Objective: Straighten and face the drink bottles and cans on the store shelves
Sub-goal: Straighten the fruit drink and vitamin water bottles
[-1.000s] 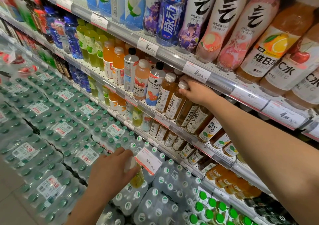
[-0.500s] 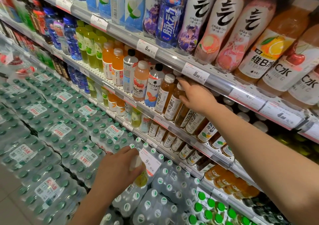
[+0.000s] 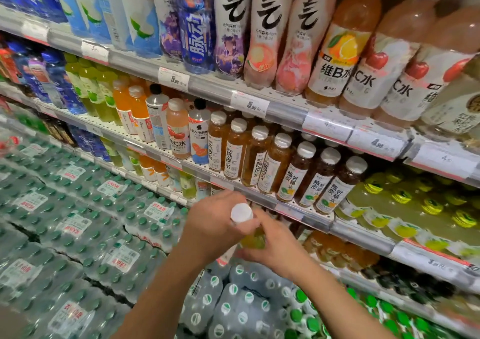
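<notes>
A small bottle of yellow-green drink with a white cap is held upright in front of the shelves. My left hand grips its neck and upper body. My right hand holds its lower body from the right, with fingers curled round it. Most of the bottle is hidden by both hands. Just above, on the middle shelf, stands a row of amber tea bottles and darker brown bottles, all with white caps and labels facing out.
The top shelf carries tall bottles behind price tags. Orange and green bottles stand to the left. Yellow-capped bottles lie at the right. Shrink-wrapped packs of water are stacked on the floor below.
My right hand has left the amber bottles on the middle shelf and come down onto the bottle in my left hand. My left hand has raised that bottle. The view has moved closer.
</notes>
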{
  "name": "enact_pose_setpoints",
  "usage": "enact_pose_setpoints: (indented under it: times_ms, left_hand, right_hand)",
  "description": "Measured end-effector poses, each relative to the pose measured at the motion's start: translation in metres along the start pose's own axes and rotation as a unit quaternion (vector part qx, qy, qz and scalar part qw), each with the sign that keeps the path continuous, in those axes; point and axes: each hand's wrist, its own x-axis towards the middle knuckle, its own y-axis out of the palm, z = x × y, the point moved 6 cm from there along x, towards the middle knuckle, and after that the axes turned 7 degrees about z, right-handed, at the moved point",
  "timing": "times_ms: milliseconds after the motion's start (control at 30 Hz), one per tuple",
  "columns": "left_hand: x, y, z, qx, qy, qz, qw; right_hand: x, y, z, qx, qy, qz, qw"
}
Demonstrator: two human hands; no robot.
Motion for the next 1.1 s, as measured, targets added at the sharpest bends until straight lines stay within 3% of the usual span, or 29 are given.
enact_pose_setpoints:
  times_ms: [100,200,233,333,400,533,767,933,1100]
  left_hand:
    - [0.012,0.004,-0.026,-0.031,0.019,0.077,0.996]
    - [0.028,-0.007,-0.037,-0.148,0.023,0.148,0.978]
    - [0.04,-0.016,-0.033,-0.146,0.025,0.125,0.981]
    - [0.087,-0.046,-0.007,-0.005,0.003,-0.029,1.0]
    - [0.115,-0.052,0.007,0.067,-0.026,-0.066,0.995]
    - [0.152,-0.045,0.017,0.154,-0.032,-0.038,0.987]
    - [0.166,-0.042,0.019,0.191,-0.044,-0.036,0.98]
    - [0.16,-0.046,-0.004,0.237,0.022,-0.069,0.969]
    - [0.172,-0.028,-0.013,0.267,-0.01,-0.012,0.963]
  right_hand:
    - [-0.015,-0.018,-0.012,0.005,0.023,-0.074,0.997]
    - [-0.033,-0.033,-0.031,0.006,0.04,-0.1,0.994]
    - [-0.041,-0.038,-0.037,0.017,0.048,-0.11,0.993]
    - [-0.066,-0.052,-0.059,0.042,0.08,-0.143,0.986]
    - [-0.082,-0.06,-0.07,0.049,0.106,-0.162,0.98]
    - [-0.104,-0.073,-0.085,0.057,0.136,-0.192,0.97]
    - [-0.128,-0.081,-0.09,0.061,0.152,-0.224,0.961]
    - [-0.135,-0.081,-0.093,0.072,0.156,-0.227,0.959]
    - [-0.134,-0.081,-0.087,0.076,0.147,-0.229,0.959]
